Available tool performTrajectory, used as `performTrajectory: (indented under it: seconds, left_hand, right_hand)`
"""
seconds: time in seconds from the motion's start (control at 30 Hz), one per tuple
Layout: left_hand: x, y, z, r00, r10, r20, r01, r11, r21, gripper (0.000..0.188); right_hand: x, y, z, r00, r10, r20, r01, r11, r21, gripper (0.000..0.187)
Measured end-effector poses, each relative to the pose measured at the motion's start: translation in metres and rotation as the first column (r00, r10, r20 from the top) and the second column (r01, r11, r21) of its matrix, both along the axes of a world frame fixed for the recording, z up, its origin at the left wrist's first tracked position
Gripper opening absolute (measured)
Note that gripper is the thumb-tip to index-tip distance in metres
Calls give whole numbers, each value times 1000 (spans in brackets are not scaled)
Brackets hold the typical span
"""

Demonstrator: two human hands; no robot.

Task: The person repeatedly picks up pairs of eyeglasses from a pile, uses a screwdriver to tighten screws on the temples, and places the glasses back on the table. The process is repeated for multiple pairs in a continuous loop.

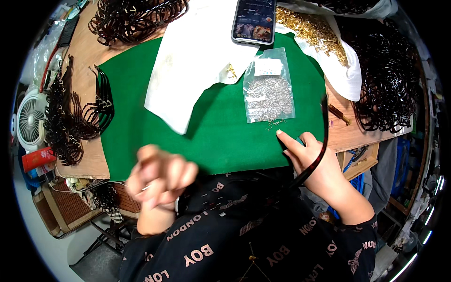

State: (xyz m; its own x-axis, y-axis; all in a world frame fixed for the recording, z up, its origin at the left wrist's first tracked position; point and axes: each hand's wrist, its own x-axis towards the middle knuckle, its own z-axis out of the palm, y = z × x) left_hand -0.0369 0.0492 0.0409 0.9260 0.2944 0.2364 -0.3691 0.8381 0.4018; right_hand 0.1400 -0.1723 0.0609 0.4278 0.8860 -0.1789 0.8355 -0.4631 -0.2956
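My right hand [312, 162] is at the right front edge of a green mat [211, 127]. Its index finger stretches to a few tiny loose metal pieces [275, 124] just below a clear bag [268, 96] of small silver parts. The other fingers curl around something mostly hidden. A curved dark tortoiseshell strip [321, 152], like an eyeglass temple, passes over the back of this hand; what holds it is unclear. My left hand [159, 176], smeared by motion, is raised at the mat's front left edge with bent fingers; whether it holds anything does not show.
A white sheet [181, 61] lies across the mat, with a phone [253, 21] at its top right. Golden parts [314, 35] fill a white cloth at the back. Dark glossy bundles [387, 75] crowd the right, back left and left. A small tool [339, 114] lies right; a white fan [31, 120] stands left.
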Motion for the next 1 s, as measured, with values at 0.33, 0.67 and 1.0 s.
performTrajectory:
  seconds: [0.33,0.67,1.0]
  left_hand:
    - [32,-45,-52,960,-275,-52,246,918,-312,27]
    - [34,-44,-56,955,-293,-42,263,906,-332,25]
    - [35,-45,-55,954,-297,-32,269,902,-336,24]
  right_hand:
    - [1,-5,4,997,-28,-73,26,999,-20,36]
    - [6,-12,-2,972,-91,-216,119,986,118,34]
    - [6,-3,3,983,-94,-155,91,996,-24,35]
